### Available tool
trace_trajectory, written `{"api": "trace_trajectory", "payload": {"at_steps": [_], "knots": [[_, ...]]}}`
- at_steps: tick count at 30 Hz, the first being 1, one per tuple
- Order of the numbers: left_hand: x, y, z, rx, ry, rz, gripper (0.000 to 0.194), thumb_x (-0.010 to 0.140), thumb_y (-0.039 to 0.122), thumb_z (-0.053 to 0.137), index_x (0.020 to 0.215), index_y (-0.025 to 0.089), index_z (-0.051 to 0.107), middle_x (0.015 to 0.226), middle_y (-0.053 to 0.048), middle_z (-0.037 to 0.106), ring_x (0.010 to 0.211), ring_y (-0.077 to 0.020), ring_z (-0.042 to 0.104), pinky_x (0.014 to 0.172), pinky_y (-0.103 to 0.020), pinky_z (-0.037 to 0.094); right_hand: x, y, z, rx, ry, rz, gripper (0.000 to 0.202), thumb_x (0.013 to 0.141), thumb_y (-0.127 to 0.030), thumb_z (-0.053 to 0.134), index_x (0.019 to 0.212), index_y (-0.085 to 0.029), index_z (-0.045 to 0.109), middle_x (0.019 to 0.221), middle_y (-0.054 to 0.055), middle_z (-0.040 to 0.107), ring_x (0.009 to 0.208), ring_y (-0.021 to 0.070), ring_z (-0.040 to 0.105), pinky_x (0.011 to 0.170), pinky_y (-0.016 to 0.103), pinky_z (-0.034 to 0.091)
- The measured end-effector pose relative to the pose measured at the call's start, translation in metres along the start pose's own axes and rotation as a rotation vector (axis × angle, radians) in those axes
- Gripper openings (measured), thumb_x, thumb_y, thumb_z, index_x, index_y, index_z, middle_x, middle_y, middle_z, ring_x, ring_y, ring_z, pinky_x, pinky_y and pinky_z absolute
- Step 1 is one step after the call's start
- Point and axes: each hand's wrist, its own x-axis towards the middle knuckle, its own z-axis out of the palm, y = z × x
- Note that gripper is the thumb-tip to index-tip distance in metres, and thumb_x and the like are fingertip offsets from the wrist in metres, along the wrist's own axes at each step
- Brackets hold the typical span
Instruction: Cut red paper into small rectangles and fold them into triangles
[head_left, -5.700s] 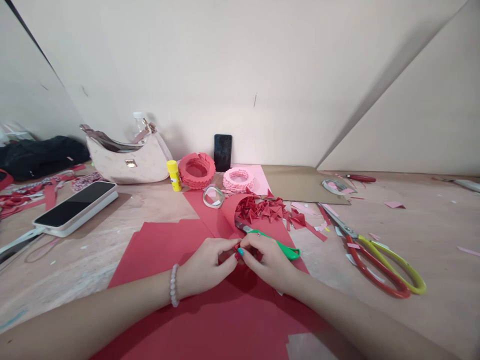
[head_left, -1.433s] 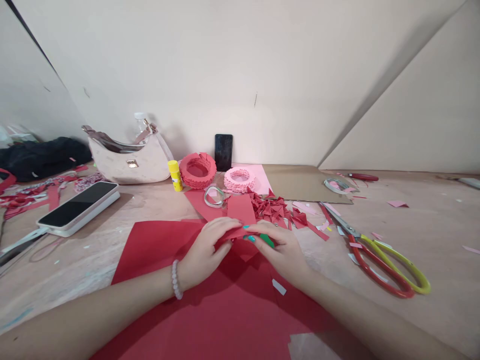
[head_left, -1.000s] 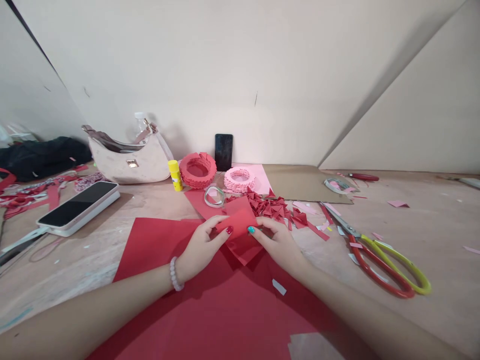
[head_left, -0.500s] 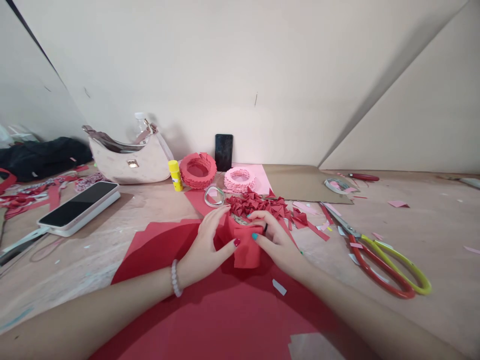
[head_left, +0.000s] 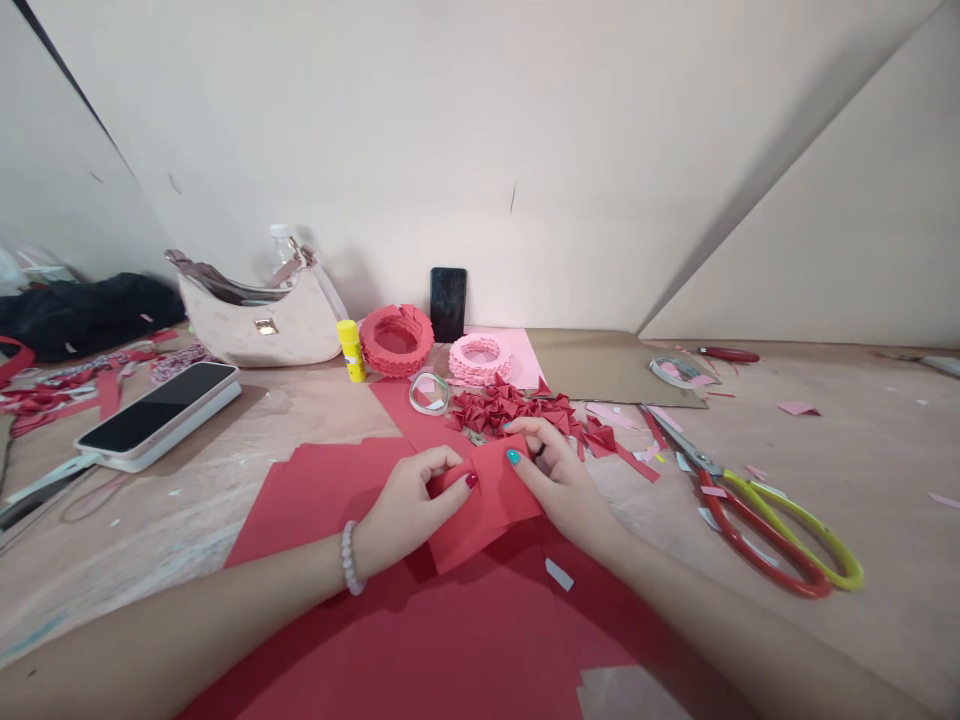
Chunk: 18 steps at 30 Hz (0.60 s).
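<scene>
Both hands pinch a piece of red paper [head_left: 484, 510] held just above larger red sheets [head_left: 480, 630]. My left hand [head_left: 416, 495] grips its left edge, thumb on the near face and fingers curled behind. On the upper right edge, my right hand [head_left: 559, 475] closes with its thumb in front; its other fingers are partly hidden behind the paper. The piece is slightly bent and tilted, its lower corner pointing toward me. Right behind it lies a heap of small folded red paper pieces [head_left: 517, 405]. A roll of clear tape [head_left: 429, 394] sits beside the heap.
Scissors [head_left: 750, 510] with red and yellow handles lie at right among paper scraps. Behind stand a red paper ring [head_left: 397, 342], a pink ring [head_left: 480, 362], a glue stick [head_left: 350, 350] and an upright phone [head_left: 448, 305]. A handbag [head_left: 262, 320] and another phone [head_left: 161, 410] are at left.
The red paper, earlier curved over and narrow between my hands, is now opened out wider and flatter, with a corner toward me. My left fingers have drawn in and curled around its edge.
</scene>
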Motion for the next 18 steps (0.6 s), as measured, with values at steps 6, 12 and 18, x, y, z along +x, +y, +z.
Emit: {"api": "trace_trajectory", "payload": {"at_steps": [6, 12, 18], "knots": [[0.0028, -0.0026, -0.0014, -0.090, 0.004, -0.059, 0.013, 0.079, 0.025, 0.047, 0.075, 0.015, 0.052, 0.071, 0.000, 0.055, 0.064, -0.0104, 0.050, 0.057, -0.018, 0.042, 0.0005, -0.0008, -0.0019, -0.065, -0.039, -0.023, 0.016, 0.082, -0.023, 0.043, 0.097, -0.023, 0.045, 0.071, -0.003, 0.038, 0.060, 0.0102, 0.040, 0.052, 0.021, 0.035], [0.0023, -0.0002, -0.0018, 0.010, 0.034, 0.014, 0.013, 0.078, 0.025, 0.049, 0.082, 0.015, 0.057, 0.079, -0.001, 0.061, 0.072, -0.0127, 0.054, 0.066, -0.021, 0.043, -0.0005, 0.0013, -0.0015, -0.156, -0.074, -0.070, 0.017, 0.083, -0.023, 0.040, 0.099, -0.023, 0.045, 0.070, -0.003, 0.039, 0.063, 0.0120, 0.042, 0.057, 0.024, 0.037], [0.0016, 0.0001, -0.0013, 0.089, 0.016, 0.055, 0.015, 0.079, 0.021, 0.046, 0.072, 0.014, 0.057, 0.069, 0.000, 0.060, 0.065, -0.0112, 0.052, 0.062, -0.019, 0.041, -0.0034, 0.0034, -0.0001, -0.173, -0.111, -0.087, 0.021, 0.082, -0.022, 0.041, 0.102, -0.024, 0.046, 0.073, -0.002, 0.040, 0.066, 0.0122, 0.044, 0.061, 0.025, 0.038]]}}
